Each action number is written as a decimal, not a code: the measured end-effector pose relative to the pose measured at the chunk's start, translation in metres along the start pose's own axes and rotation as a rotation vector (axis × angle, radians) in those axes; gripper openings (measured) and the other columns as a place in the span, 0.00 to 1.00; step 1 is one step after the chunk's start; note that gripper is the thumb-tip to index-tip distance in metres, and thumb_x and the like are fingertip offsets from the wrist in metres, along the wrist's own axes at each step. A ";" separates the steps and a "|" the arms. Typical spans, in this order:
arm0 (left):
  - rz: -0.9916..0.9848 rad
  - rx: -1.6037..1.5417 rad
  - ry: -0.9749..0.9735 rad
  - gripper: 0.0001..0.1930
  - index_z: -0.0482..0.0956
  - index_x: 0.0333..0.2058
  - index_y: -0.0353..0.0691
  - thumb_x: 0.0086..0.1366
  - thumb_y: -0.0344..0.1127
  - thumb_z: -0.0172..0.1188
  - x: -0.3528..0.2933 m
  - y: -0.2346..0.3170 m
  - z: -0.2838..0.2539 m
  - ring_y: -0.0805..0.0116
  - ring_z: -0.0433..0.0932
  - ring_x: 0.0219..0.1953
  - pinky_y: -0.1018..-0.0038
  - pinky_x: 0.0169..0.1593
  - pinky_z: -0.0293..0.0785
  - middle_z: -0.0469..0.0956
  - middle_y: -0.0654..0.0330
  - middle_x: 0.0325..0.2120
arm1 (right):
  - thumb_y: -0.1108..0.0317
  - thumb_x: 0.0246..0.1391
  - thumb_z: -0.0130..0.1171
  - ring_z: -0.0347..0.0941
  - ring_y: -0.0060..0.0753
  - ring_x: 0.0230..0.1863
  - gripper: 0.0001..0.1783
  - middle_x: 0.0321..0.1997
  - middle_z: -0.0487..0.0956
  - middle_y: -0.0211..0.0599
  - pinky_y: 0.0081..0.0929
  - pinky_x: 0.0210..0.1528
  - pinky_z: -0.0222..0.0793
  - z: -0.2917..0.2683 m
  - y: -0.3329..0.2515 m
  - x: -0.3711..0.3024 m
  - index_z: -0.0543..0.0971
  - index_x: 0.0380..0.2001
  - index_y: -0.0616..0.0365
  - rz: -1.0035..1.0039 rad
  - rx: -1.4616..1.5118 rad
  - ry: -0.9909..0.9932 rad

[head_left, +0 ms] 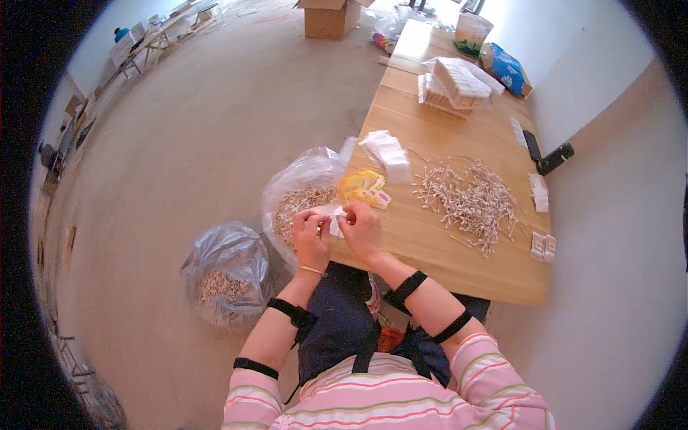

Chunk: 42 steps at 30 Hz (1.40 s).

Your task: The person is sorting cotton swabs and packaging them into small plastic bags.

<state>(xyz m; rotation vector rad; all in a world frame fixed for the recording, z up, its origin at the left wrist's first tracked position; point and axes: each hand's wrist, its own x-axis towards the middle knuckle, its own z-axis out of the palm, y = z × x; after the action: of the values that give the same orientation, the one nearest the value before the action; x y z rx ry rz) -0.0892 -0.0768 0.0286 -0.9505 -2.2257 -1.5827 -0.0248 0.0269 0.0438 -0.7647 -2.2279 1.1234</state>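
Packet [336,223]: small, white, thin, with a soft-edged look; your fingers cover part of it, so you cannot tell whether its mouth is open. Position: over the near left corner of the table [412,247]. Your left hand [312,236] and right hand [362,231] both pinch it, thumbs and fingertips drawn close together.

Surroundings, by the table: yellow cards [364,188] on its left edge, just beyond your fingers; white sleeves [388,155] past those; a loose heap of swabs [469,204] right of its middle; wrapped packs [459,84] toward its far end; a black cylinder [555,159] at its right edge. A clear bag [307,199] of short pieces crowds its left edge, close by your left hand.
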 end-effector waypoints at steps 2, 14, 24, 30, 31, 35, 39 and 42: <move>0.033 0.044 -0.017 0.06 0.76 0.30 0.37 0.52 0.24 0.62 0.001 -0.001 -0.001 0.64 0.72 0.33 0.74 0.35 0.73 0.68 0.56 0.33 | 0.65 0.47 0.59 0.75 0.47 0.33 0.10 0.31 0.76 0.43 0.40 0.35 0.70 0.003 0.005 0.002 0.76 0.32 0.59 -0.063 -0.072 -0.028; -0.529 -0.136 0.242 0.12 0.71 0.32 0.35 0.49 0.25 0.63 0.003 -0.026 -0.001 0.72 0.71 0.29 0.77 0.32 0.72 0.70 0.61 0.29 | 0.66 0.49 0.57 0.74 0.44 0.32 0.04 0.31 0.75 0.37 0.37 0.32 0.71 0.015 -0.007 0.005 0.77 0.26 0.54 -0.429 -0.132 -0.055; -0.736 -0.498 0.194 0.10 0.69 0.33 0.37 0.56 0.30 0.63 -0.002 -0.036 -0.002 0.76 0.73 0.23 0.80 0.28 0.72 0.73 0.63 0.23 | 0.71 0.46 0.60 0.75 0.41 0.26 0.04 0.28 0.76 0.38 0.32 0.27 0.70 0.037 0.007 0.010 0.77 0.28 0.55 -0.353 -0.166 -0.026; -0.587 -0.134 0.192 0.13 0.72 0.33 0.36 0.53 0.33 0.65 -0.008 -0.053 -0.008 0.71 0.77 0.26 0.75 0.32 0.74 0.76 0.60 0.25 | 0.69 0.46 0.56 0.73 0.47 0.29 0.03 0.27 0.75 0.40 0.40 0.30 0.70 0.059 -0.003 0.011 0.75 0.24 0.56 -0.416 -0.039 -0.167; -0.590 -0.079 0.152 0.13 0.72 0.33 0.35 0.52 0.33 0.66 -0.009 -0.054 -0.010 0.70 0.77 0.25 0.74 0.32 0.74 0.77 0.60 0.24 | 0.69 0.46 0.56 0.73 0.47 0.29 0.03 0.27 0.75 0.40 0.40 0.30 0.70 0.060 -0.006 0.011 0.75 0.24 0.56 -0.417 -0.037 -0.170; -0.591 0.024 0.100 0.14 0.72 0.34 0.35 0.52 0.33 0.66 -0.009 -0.057 -0.013 0.70 0.77 0.26 0.75 0.33 0.74 0.77 0.60 0.25 | 0.69 0.46 0.56 0.73 0.46 0.30 0.03 0.26 0.75 0.40 0.39 0.31 0.70 0.064 -0.004 0.020 0.75 0.23 0.57 -0.406 -0.082 -0.192; -0.633 -0.269 0.232 0.12 0.73 0.34 0.35 0.56 0.35 0.62 -0.011 -0.075 -0.009 0.72 0.77 0.26 0.77 0.32 0.74 0.78 0.61 0.26 | 0.69 0.47 0.55 0.74 0.45 0.32 0.03 0.26 0.75 0.39 0.39 0.34 0.69 0.064 0.019 0.050 0.76 0.23 0.56 -0.335 -0.140 -0.136; -0.820 -0.434 0.217 0.12 0.73 0.35 0.34 0.60 0.38 0.60 -0.008 -0.094 -0.012 0.73 0.76 0.26 0.79 0.30 0.74 0.78 0.60 0.26 | 0.67 0.47 0.55 0.74 0.44 0.34 0.04 0.27 0.76 0.38 0.39 0.35 0.70 0.066 0.015 0.056 0.77 0.24 0.54 -0.351 -0.167 -0.207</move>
<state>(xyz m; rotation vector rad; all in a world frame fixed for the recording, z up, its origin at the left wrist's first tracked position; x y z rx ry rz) -0.1445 -0.1094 -0.0417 0.1407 -2.2744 -2.4224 -0.1047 0.0369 0.0079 -0.3082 -2.5286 0.8854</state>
